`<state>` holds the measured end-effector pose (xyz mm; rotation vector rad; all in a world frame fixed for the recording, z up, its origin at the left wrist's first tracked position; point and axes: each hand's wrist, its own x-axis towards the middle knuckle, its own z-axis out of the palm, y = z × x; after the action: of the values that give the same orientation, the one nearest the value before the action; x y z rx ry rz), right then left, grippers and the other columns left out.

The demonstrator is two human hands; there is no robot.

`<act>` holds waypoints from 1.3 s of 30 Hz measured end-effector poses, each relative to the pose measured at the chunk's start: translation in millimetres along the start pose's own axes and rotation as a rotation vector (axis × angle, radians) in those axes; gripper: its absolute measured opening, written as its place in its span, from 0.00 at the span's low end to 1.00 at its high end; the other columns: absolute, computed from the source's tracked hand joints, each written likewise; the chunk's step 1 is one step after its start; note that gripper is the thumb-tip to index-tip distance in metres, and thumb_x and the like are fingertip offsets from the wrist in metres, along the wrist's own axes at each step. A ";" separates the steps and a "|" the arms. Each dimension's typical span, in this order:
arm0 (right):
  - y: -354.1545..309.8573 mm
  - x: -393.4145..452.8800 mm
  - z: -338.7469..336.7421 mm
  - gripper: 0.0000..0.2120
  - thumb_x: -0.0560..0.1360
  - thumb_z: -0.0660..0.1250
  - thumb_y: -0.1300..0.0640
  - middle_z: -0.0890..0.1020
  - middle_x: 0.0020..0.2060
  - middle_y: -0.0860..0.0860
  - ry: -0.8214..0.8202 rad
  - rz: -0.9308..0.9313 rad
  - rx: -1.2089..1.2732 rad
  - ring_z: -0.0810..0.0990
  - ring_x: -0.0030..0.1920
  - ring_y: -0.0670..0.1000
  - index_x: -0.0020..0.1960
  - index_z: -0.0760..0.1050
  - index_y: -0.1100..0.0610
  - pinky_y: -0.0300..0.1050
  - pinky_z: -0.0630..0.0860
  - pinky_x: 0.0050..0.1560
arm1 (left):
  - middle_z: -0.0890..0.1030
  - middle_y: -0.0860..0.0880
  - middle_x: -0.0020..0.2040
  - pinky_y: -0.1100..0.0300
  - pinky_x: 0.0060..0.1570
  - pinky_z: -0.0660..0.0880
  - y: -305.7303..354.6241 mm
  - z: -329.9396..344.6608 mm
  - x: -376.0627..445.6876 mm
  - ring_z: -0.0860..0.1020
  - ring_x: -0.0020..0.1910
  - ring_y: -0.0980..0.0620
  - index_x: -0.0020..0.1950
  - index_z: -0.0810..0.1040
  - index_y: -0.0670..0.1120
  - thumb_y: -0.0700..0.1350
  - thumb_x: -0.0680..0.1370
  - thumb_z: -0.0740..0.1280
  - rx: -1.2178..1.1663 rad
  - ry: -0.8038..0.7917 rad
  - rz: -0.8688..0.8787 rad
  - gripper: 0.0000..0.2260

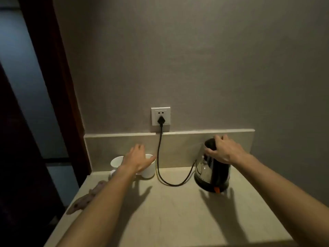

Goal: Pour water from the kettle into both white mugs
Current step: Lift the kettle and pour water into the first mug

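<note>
A steel kettle [208, 172] with a black handle and lid stands on its base at the back right of the counter. My right hand [223, 150] is wrapped over the top of its handle. Two white mugs stand side by side at the back left: the left mug [116, 162] and the right mug [148, 169]. My left hand [138, 157] hovers over and in front of them with fingers spread, hiding part of both. Whether it touches a mug I cannot tell.
A black cord [160, 157] runs from the wall socket [160, 118] down onto the beige counter [169, 211] and across to the kettle base. A brownish patterned object [87, 197] lies at the counter's left edge. A low backsplash [178, 141] closes the back.
</note>
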<state>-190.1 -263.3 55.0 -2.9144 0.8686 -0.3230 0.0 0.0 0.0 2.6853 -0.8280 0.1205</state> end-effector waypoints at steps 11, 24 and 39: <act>32.2 -37.1 68.8 0.33 0.70 0.64 0.31 0.80 0.55 0.50 0.070 0.137 0.425 0.82 0.53 0.53 0.66 0.69 0.51 0.54 0.83 0.50 | 0.71 0.42 0.68 0.47 0.61 0.73 -16.3 83.4 30.6 0.73 0.67 0.41 0.74 0.65 0.41 0.66 0.75 0.70 -0.086 0.022 -0.228 0.39; 17.2 -38.8 98.9 0.04 0.77 0.69 0.58 0.84 0.43 0.53 0.238 0.280 0.986 0.83 0.47 0.53 0.51 0.81 0.53 0.56 0.84 0.49 | 0.76 0.42 0.61 0.45 0.54 0.76 -23.7 90.3 30.1 0.78 0.60 0.36 0.65 0.69 0.43 0.63 0.69 0.76 -0.114 0.074 -0.207 0.35; 11.3 -37.5 105.7 0.07 0.75 0.68 0.57 0.83 0.45 0.54 0.306 0.332 1.012 0.81 0.49 0.55 0.52 0.78 0.56 0.61 0.82 0.53 | 0.75 0.47 0.62 0.49 0.56 0.75 26.2 86.9 -66.5 0.79 0.60 0.41 0.67 0.68 0.47 0.64 0.71 0.73 -0.150 0.028 -0.133 0.33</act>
<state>-203.0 -250.0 -56.2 -1.7893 0.8504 -0.8772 -71.1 -13.8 -86.1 2.5815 -0.6216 0.0617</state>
